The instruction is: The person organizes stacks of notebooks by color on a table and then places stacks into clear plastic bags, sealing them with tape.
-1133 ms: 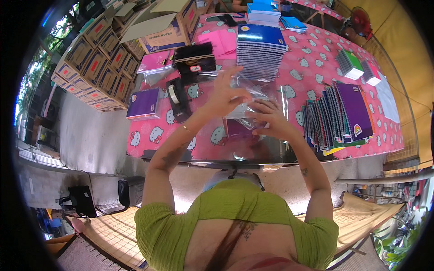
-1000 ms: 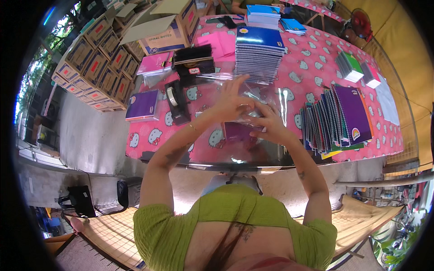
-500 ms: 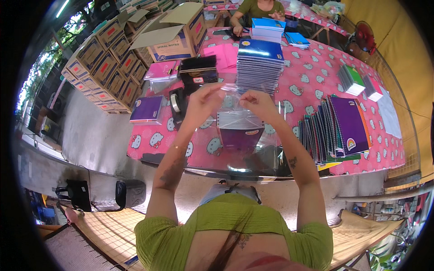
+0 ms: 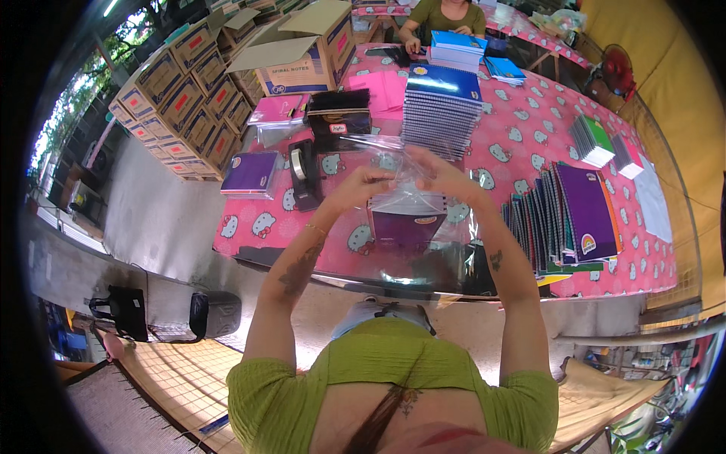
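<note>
In front of me, a stack of purple-covered notebooks stands at the table's near side inside a clear plastic bag. Gathered film rises above the stack between my hands. My left hand pinches the film at the left of the bag's top, fingers closed. On the other side my right hand is curled over the film with its thumb against it. Just left of my left hand stands a black tape dispenser with a roll of tape.
Behind the bag rises a tall stack of blue spiral notebooks. Fanned spiral notebooks lie to the right, a wrapped purple notebook pack to the left. A black box and an open carton stand farther back. Across the table sits another person.
Both hands have come down and closer to the notebook stack, drawing the film's top together. My right hand has turned over the film. The view has shifted slightly.
</note>
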Available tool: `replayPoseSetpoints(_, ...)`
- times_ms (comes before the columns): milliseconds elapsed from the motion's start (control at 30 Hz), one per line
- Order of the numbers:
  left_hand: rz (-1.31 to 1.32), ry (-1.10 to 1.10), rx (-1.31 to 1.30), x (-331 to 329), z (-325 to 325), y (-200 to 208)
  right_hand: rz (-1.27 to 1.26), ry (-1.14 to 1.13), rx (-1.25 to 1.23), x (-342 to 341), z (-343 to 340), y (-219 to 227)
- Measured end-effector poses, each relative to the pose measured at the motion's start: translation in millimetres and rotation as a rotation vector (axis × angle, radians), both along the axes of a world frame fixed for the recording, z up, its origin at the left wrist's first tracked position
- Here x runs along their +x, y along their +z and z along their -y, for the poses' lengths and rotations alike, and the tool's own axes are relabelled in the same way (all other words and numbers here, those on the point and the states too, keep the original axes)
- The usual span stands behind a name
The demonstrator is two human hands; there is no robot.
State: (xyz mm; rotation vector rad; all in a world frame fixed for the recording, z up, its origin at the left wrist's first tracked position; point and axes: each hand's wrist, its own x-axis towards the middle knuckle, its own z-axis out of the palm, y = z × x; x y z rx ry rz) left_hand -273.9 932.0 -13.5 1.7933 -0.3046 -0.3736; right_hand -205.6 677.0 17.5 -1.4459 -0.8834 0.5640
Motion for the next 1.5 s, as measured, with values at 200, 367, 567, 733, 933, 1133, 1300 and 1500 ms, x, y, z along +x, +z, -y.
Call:
replayPoseSetpoints(200,0.53,0.014,0.194,-46.8,6.8,36.9,0.364,0.084,-0.301,-44.2,22.9,23.8)
replayPoseSetpoints(367,1.023,0.071,0.665,-63.9,25.4,16.6,0.722,-0.287,-0.279,-75.9,14.0,-5.1)
replayPoseSetpoints(567,0.779,0.059,0.539,-63.0,25.0,32.4,0.791,-0.347,-0.343,-83.3,7.7,1.8)
replayPoseSetpoints(733,0.497,0.147,0.636,-47.7,45.5,54.6,0.362,-0.242,-0.464,-61.9,1.7,29.4)
replayPoseSetpoints(933,0.747,0.167,0.936,-35.3,63.6,51.8,0.524,-0.225,-0.619,-20.6,7.9,20.8)
replayPoseSetpoints(1133,0.047,-0.309,0.113,43.1,10.8,27.5,0.005,-0.164,-0.21,0.8,18.0,-18.3)
replayPoseSetpoints(1300,-0.18,0.119,-0.121,59.5,17.2,-4.6,0.011,-0.254,-0.3,-7.3,11.7,-10.5)
replayPoseSetpoints(1500,0.785,1.294,0.819,-18.5,-93.3,-66.6,0.027,-0.321,-0.304,-17.4,9.1,-10.3)
